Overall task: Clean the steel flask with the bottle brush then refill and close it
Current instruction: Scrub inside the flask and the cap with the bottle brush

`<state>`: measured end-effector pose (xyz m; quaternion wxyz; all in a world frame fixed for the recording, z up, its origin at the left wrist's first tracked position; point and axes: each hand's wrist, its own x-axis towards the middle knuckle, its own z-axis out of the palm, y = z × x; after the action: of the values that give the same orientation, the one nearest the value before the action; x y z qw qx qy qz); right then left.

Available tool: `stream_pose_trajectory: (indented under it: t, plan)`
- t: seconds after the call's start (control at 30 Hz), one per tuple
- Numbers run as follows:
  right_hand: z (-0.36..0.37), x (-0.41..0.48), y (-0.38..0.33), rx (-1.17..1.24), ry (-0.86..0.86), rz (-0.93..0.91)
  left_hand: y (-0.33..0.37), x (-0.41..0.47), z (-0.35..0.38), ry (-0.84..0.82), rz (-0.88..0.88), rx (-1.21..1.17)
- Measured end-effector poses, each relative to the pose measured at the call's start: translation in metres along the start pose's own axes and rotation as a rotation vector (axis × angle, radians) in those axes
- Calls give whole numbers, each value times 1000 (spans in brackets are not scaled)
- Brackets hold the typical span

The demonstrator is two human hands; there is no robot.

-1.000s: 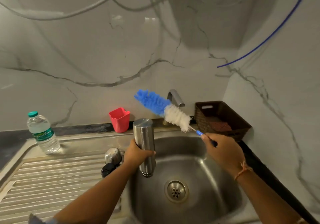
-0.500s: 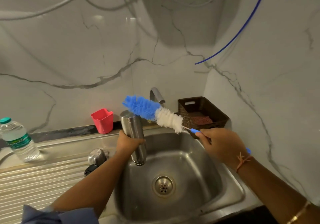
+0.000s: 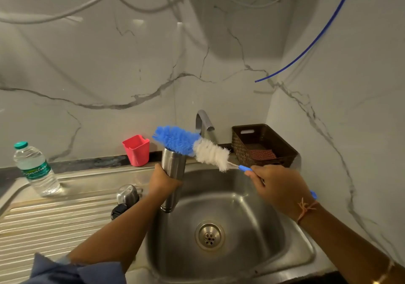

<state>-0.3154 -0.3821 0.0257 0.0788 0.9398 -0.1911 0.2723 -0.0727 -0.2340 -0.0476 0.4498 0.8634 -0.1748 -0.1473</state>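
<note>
Head view: shiny cylindrical steel flask [image 3: 173, 164]

In the fingers of the left hand [image 3: 162, 180], upright over the left side of the sink [image 3: 247, 198]: flask [image 3: 173, 167]. Across its mouth, just above and right of those fingers: head of the bottle brush [image 3: 190, 145], handle in the fingers of the right hand [image 3: 278, 187]. Behind, between both sets of fingers: tap [image 3: 203, 121]. Behind and left of the left fingers, on the surface: cup [image 3: 137, 151]. Left and slightly nearer, on the draining board [image 3: 54, 220]: lid [image 3: 127, 193]; far left: water bottle [image 3: 35, 169]. Behind the right fingers: basket [image 3: 263, 145]. Nearer, between them, in the sink: drain [image 3: 209, 236].
</note>
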Motion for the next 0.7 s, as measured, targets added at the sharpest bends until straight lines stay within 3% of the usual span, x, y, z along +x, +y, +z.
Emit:
stream_pose_trajectory:
  t: [0.1,0.33,0.53,0.7]
  plan:
    - [13,9,-2,55,21,55,1,-8,11,-50,67,89]
    - [11,-10,7,135,11,69,-5,-1,9,-34,-44,-68]
    - [12,9,-5,97,31,65,4,-15,27,-102,29,-9]
    - [15,-5,10,169,-8,62,4,-6,24,-66,-74,-208]
